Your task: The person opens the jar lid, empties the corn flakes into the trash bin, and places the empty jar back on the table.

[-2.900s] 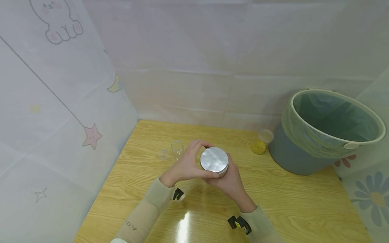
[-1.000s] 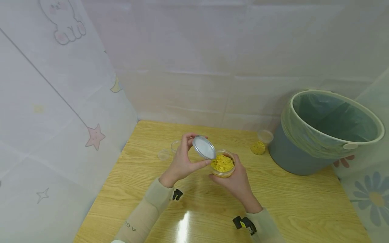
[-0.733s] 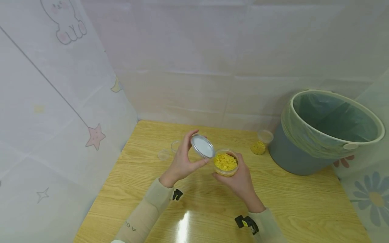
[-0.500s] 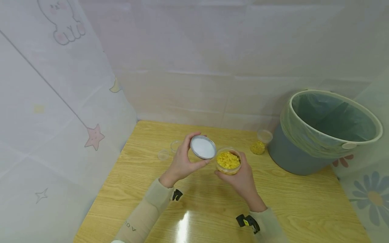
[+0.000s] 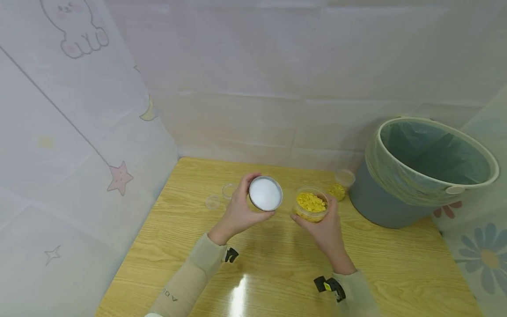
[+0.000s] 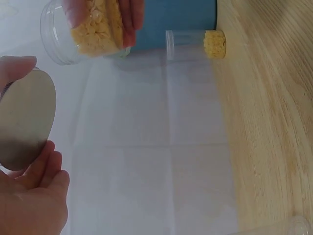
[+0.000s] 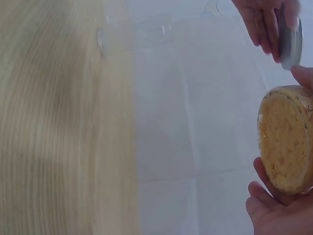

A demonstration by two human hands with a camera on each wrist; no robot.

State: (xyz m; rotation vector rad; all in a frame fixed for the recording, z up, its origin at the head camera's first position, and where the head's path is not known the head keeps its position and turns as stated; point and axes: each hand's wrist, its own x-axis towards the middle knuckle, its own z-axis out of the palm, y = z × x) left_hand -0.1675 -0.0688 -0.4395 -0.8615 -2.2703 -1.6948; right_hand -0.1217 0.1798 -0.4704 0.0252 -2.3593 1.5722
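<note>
My left hand (image 5: 240, 214) holds a silver jar lid (image 5: 266, 193) by its edge, thumb below and fingers above, with the white inner face turned up toward the head camera. To its right, my right hand (image 5: 328, 229) grips a clear plastic jar (image 5: 310, 215) of yellow flakes (image 5: 310, 202), its mouth uncovered. A gap separates lid and jar. In the right wrist view the flakes show through the base of the jar (image 7: 283, 139), and the lid (image 7: 291, 43) is edge-on in the left hand. The left wrist view has the lid (image 6: 29, 120) at its left side.
A clear container (image 5: 344, 177) with yellow bits at its bottom stands behind the right hand, beside a grey-blue bin (image 5: 382, 198) with a liner. Behind the left hand are an upright clear container (image 5: 228, 190) and a clear round lid (image 5: 212, 202) on the wooden table (image 5: 269, 273).
The silver lid has come off the jar and is now held apart, its underside turned into view. The right hand has moved rightward with the uncovered jar.
</note>
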